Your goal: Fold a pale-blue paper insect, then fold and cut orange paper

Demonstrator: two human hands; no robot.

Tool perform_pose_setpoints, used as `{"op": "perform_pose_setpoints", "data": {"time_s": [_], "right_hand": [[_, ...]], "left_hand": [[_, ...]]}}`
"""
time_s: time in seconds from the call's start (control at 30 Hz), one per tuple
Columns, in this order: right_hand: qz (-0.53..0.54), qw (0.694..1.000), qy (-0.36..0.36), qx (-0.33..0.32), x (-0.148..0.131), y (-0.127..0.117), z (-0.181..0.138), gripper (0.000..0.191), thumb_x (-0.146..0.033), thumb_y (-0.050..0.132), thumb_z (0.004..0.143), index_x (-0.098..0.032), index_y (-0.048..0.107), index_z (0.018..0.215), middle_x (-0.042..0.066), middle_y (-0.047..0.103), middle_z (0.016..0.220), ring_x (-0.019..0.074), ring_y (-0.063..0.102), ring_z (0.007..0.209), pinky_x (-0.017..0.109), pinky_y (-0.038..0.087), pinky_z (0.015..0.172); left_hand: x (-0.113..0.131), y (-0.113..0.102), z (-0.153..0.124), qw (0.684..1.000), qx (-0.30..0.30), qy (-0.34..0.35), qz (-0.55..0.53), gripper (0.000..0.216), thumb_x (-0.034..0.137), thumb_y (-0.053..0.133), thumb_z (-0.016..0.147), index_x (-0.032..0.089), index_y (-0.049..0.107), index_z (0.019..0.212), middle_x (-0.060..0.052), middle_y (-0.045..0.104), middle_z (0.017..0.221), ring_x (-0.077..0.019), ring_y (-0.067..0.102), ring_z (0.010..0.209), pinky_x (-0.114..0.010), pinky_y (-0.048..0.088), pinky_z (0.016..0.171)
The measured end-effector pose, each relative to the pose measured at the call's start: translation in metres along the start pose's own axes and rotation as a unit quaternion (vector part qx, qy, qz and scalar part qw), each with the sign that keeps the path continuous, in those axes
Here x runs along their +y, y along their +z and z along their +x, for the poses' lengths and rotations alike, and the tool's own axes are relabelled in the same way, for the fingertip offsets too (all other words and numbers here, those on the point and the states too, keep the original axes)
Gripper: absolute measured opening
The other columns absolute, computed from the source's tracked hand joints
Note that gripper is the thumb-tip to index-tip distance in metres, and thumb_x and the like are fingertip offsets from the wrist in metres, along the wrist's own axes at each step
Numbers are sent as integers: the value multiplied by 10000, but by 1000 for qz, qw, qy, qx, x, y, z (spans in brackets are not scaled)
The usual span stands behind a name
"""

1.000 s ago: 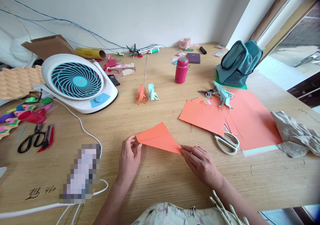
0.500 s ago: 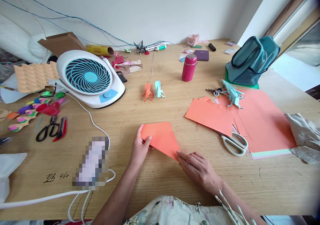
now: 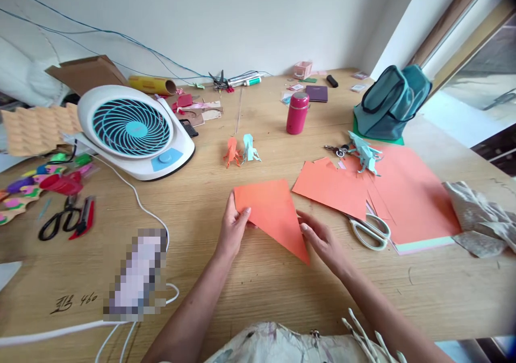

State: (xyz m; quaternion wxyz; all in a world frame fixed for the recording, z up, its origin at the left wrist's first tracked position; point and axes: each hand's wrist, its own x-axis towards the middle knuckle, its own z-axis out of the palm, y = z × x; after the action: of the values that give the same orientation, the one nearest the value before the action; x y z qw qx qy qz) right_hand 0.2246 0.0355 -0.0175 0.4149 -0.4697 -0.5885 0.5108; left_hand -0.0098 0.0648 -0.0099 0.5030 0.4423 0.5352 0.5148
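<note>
A folded sheet of orange paper [image 3: 274, 207], with a pointed lower right corner, is held just over the table. My left hand [image 3: 234, 226] grips its left edge, thumb on top and fingers underneath. At the right edge, my right hand [image 3: 322, 239] has its fingertips against or just behind the paper, thumb a little apart from them; I see no firm grip. Beyond the sheet stand a small orange paper insect [image 3: 231, 152] and a light blue paper insect [image 3: 250, 148].
To the right lie cut orange paper [image 3: 332, 185], white-handled scissors [image 3: 371, 233], large orange sheets [image 3: 415, 201] and a bigger blue paper insect [image 3: 365, 152]. A pink flask [image 3: 297, 113] and teal bag [image 3: 393, 105] stand behind. A white fan [image 3: 137, 132] and black-handled scissors [image 3: 60, 220] are left.
The folded orange paper has risen slightly and turned in my left hand. My right hand has left the lower right corner and moved up along the right edge. The view has shifted rightward.
</note>
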Motion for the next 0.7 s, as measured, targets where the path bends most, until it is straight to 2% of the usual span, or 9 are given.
{"op": "perform_pose_setpoints", "data": {"time_s": [0.1, 0.23, 0.3, 0.37, 0.43, 0.57, 0.7], "right_hand": [[114, 992, 49, -20, -5, 6, 15, 442, -542, 619, 902, -231, 688, 1208, 103, 761, 1073, 270, 719, 948, 402, 600, 792], [175, 979, 103, 35, 7, 12, 18, 404, -572, 740, 785, -185, 739, 902, 77, 771, 884, 233, 709, 759, 337, 569, 669], [180, 977, 102, 53, 14, 14, 16, 400, -575, 753, 769, -187, 722, 864, 70, 768, 870, 221, 700, 739, 327, 559, 662], [187, 975, 98, 66, 18, 14, 15, 390, -569, 757, 766, -195, 714, 867, 68, 767, 887, 219, 696, 751, 325, 556, 668], [190, 975, 93, 72, 19, 15, 14, 372, -556, 753, 777, -202, 715, 882, 67, 766, 908, 222, 692, 771, 326, 552, 675], [187, 976, 83, 80, 19, 16, 12, 325, -527, 752, 790, -208, 710, 839, 55, 758, 897, 216, 677, 776, 321, 541, 686], [189, 975, 88, 79, 16, 16, 12, 332, -523, 773, 765, -202, 705, 816, 58, 758, 894, 216, 681, 770, 328, 551, 694]], "left_hand": [[-8, 12, -5, 999, -35, -6, -2, 782, 464, 628, 867, 249, 274, 1530, -129, 615, 1306, -200, 675, 820, -265, 574, 539], [-21, 13, -8, 999, -45, -8, -26, 819, 422, 660, 860, 226, 260, 1547, -154, 581, 1368, -232, 683, 947, -290, 603, 623], [-25, 10, -7, 998, -40, -30, -43, 857, 429, 669, 853, 219, 233, 1561, -140, 647, 1265, -221, 692, 886, -294, 601, 618], [-27, 7, -6, 996, -36, -56, -64, 853, 453, 661, 857, 222, 238, 1561, -91, 713, 1070, -191, 685, 758, -282, 586, 573], [-26, 5, -6, 994, -34, -63, -87, 768, 481, 643, 865, 218, 337, 1518, -58, 717, 961, -164, 664, 683, -264, 569, 544], [-23, 7, -8, 994, -41, -54, -85, 512, 495, 682, 818, 169, 620, 1208, -67, 709, 968, -135, 637, 661, -226, 534, 496], [-20, 12, -10, 997, -29, -55, -55, 346, 430, 792, 700, 143, 672, 851, -16, 665, 737, -91, 547, 551, -191, 469, 437]]}}
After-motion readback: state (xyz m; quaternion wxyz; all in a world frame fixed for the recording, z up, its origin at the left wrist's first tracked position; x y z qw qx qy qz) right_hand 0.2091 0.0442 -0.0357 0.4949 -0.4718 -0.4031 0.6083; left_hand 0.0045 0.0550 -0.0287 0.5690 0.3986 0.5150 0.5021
